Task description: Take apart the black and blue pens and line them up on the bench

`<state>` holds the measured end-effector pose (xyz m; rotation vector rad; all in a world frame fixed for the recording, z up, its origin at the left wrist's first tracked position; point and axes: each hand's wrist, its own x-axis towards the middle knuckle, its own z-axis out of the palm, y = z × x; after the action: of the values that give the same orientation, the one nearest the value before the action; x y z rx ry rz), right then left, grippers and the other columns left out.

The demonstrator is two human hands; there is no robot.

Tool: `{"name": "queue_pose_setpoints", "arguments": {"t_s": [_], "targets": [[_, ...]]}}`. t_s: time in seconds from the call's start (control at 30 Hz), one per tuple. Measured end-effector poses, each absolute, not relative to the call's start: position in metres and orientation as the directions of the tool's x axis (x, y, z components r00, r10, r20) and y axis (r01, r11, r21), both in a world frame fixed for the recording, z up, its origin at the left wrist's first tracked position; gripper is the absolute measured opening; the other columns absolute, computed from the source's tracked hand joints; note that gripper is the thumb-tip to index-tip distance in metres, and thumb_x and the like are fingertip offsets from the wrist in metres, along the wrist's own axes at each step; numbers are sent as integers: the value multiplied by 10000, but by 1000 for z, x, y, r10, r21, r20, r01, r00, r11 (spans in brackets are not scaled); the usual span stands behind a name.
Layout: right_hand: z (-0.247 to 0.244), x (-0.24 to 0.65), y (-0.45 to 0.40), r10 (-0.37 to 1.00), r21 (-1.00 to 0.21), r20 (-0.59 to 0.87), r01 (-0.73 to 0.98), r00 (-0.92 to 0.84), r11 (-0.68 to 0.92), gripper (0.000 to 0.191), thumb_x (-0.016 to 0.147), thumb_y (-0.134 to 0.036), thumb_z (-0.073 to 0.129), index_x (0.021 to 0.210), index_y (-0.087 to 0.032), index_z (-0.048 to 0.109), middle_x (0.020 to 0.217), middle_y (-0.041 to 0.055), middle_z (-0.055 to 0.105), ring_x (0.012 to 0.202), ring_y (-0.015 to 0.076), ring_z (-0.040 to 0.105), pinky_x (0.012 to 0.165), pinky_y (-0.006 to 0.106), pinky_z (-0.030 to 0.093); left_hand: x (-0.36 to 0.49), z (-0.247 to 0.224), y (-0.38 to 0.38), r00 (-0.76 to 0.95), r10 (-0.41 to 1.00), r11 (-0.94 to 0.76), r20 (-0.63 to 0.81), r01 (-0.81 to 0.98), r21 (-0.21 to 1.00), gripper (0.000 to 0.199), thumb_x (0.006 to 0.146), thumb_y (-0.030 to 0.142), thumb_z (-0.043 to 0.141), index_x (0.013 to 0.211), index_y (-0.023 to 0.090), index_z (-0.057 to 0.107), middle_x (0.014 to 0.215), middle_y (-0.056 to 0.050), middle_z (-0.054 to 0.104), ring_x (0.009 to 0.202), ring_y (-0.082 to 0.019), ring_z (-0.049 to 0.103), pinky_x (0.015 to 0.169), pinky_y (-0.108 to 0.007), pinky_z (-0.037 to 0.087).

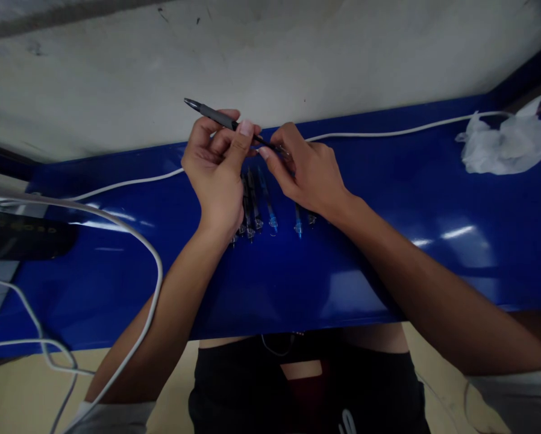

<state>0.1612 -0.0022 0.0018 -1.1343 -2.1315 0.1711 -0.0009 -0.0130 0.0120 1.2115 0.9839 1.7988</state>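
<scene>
A dark pen [217,116] with a grey grip slants above the blue table. My left hand [218,175] pinches its barrel between thumb and fingers, the tip pointing up and left. On the pen's thin black rear end, the fingers of my right hand [313,172] are closed, with a clear piece partly showing between them. Whether that piece is joined to the pen I cannot tell. Below my hands lie several dark pens [253,208] side by side, a blue pen [268,205] and a second blue pen [298,224]. My hands hide parts of this row.
The blue table [270,289] meets a pale wall [270,54] at the back. A white cable [383,134] runs along that edge, and another cable [155,265] loops across my left forearm. A crumpled white plastic bag [508,141] sits right; a black object [26,235] lies left.
</scene>
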Motion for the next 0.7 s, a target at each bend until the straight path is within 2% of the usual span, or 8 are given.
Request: {"name": "queue_pose_setpoints", "arguments": {"t_s": [0.27,0.4,0.5,0.6,0.7], "targets": [[6,163,-4,774,-409,513,687,-370,600,596,1206,-619,210,1332,-205,620,960,102,787,896,281,769,801,373,503,-9,20,-8,-428,793,-518,434,-99,850,173,1042,393,822,1083,282,697,999,-18,757,997,-228,751,897,-418,557],[3,163,-3,766,-406,528,684,-366,606,627,1203,-637,174,1316,-215,625,950,90,783,894,270,766,782,357,489,-12,19,-4,-474,754,-551,454,-80,831,228,1025,442,838,1077,288,678,957,-2,732,1006,-223,742,866,-404,553],[2,164,-2,764,-406,530,681,-368,610,606,1208,-622,189,1300,-219,632,919,74,770,864,258,754,776,348,478,-11,19,-5,-457,776,-526,435,-86,846,228,1031,483,821,1089,312,683,996,-1,736,1069,-238,733,921,-426,543],[3,165,-2,772,-406,517,688,-370,602,573,1214,-594,218,1294,-215,639,904,69,756,850,255,744,779,349,470,-8,22,-10,-417,818,-485,395,-131,865,128,1063,373,796,1086,294,697,1008,-4,745,1049,-231,724,948,-432,541],[4,165,-2,776,-407,511,690,-370,598,549,1216,-581,241,1298,-217,644,893,64,744,860,257,742,783,351,468,-5,25,-14,-412,828,-478,381,-163,863,47,1106,278,735,1078,266,698,983,-1,746,931,-183,701,909,-393,545]]}}
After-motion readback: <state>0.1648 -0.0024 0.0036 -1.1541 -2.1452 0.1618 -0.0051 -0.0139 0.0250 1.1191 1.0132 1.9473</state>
